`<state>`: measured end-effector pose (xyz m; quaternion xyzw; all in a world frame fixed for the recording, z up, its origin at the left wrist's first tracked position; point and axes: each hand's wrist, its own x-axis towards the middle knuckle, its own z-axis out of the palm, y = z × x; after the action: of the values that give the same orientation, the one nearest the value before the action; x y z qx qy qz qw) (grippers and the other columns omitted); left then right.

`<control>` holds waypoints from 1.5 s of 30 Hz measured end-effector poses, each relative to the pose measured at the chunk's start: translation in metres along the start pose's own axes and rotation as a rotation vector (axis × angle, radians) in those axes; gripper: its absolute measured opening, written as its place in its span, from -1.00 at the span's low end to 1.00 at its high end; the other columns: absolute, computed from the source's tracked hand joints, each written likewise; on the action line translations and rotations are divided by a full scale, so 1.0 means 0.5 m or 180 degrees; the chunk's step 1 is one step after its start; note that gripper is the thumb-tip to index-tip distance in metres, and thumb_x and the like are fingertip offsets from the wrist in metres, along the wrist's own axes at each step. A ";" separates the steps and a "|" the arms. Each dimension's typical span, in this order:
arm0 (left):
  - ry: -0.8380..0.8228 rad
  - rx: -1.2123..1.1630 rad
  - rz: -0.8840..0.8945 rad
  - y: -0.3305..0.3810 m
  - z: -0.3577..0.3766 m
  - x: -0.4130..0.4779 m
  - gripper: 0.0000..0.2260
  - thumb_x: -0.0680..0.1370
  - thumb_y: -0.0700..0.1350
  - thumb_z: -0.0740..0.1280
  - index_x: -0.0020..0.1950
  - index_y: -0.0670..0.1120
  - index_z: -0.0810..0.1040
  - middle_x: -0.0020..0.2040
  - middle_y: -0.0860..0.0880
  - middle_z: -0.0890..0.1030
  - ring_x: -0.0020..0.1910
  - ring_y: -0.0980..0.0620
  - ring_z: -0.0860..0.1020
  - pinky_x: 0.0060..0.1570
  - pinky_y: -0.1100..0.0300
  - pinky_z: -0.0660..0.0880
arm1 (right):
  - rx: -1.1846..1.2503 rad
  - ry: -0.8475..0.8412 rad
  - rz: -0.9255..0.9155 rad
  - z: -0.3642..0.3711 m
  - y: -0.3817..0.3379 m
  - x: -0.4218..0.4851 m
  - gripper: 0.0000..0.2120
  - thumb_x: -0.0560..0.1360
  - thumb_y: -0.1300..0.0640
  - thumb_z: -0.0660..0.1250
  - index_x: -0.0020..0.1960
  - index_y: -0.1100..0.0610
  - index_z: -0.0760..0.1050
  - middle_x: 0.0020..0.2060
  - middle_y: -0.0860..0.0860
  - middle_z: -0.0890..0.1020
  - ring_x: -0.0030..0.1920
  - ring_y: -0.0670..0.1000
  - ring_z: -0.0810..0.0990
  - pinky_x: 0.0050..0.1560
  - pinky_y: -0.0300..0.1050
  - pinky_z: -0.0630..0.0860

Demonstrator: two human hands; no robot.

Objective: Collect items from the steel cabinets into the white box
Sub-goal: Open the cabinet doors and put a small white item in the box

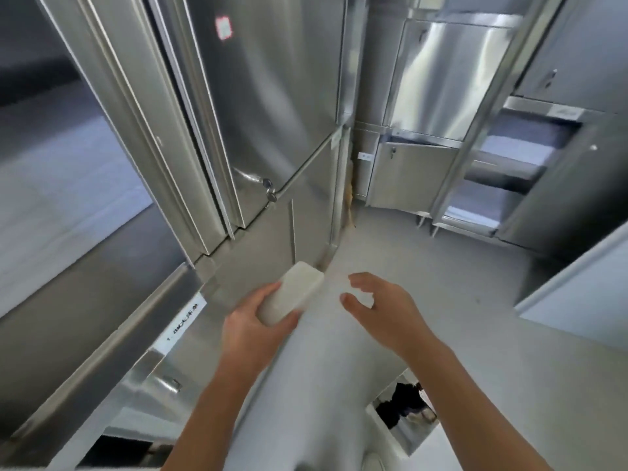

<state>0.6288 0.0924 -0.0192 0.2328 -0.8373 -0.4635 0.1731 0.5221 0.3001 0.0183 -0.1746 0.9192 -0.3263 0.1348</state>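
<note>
Left hand (253, 326) fingers grasp a pale rounded rectangular block (290, 294) near steel cabinets (272, 96); right hand (380, 304) fingers released, loosely spread.

A pale grey floor (424, 266) runs between brushed steel cabinets (272, 96) that stand on the left and along the far side. The near left door is closed, with a key (268, 186) in its lock and a red-edged sticker (223, 28) high up. A white printed label (185, 322) sits on a lower edge. At the right, an open compartment shows shelves (509, 154). Bright light glares off a far door (448, 83).
</note>
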 end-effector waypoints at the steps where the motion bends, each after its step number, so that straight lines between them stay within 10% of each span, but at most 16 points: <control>1: -0.0104 0.0001 0.0054 0.014 0.022 -0.001 -0.47 0.27 0.18 0.55 0.21 0.12 0.61 0.10 0.26 0.61 0.10 0.17 0.58 0.15 0.32 0.45 | 0.0000 0.0086 0.0068 -0.017 0.017 -0.012 -0.55 0.57 -0.21 0.30 0.41 -0.10 0.47 0.27 -0.18 0.61 0.30 -0.12 0.54 0.29 -0.16 0.44; 24: -0.1336 0.0190 0.0161 0.219 0.547 -0.126 -0.52 0.35 0.07 0.57 0.24 0.13 0.59 0.13 0.24 0.60 0.08 0.23 0.56 0.02 0.29 0.53 | 0.0370 0.0563 0.1083 -0.254 0.563 -0.171 -0.55 0.58 -0.19 0.29 0.41 -0.05 0.46 0.28 -0.15 0.60 0.20 -0.08 0.59 0.23 -0.10 0.47; 45: -0.3572 0.0706 -0.0236 -0.048 1.064 0.095 -0.69 0.39 -0.01 0.54 0.12 0.12 0.62 0.01 0.24 0.65 -0.02 0.33 0.58 -0.12 0.46 0.48 | 0.1620 0.1297 0.3113 0.049 0.908 -0.025 -0.64 0.58 -0.13 0.30 0.36 -0.13 0.49 0.25 -0.22 0.61 0.22 -0.11 0.54 0.26 -0.13 0.43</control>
<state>0.3258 0.4252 -0.3077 -0.0030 -0.8358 -0.4312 -0.3397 0.4364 0.6215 -0.2922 0.3738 0.7931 -0.4636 0.1280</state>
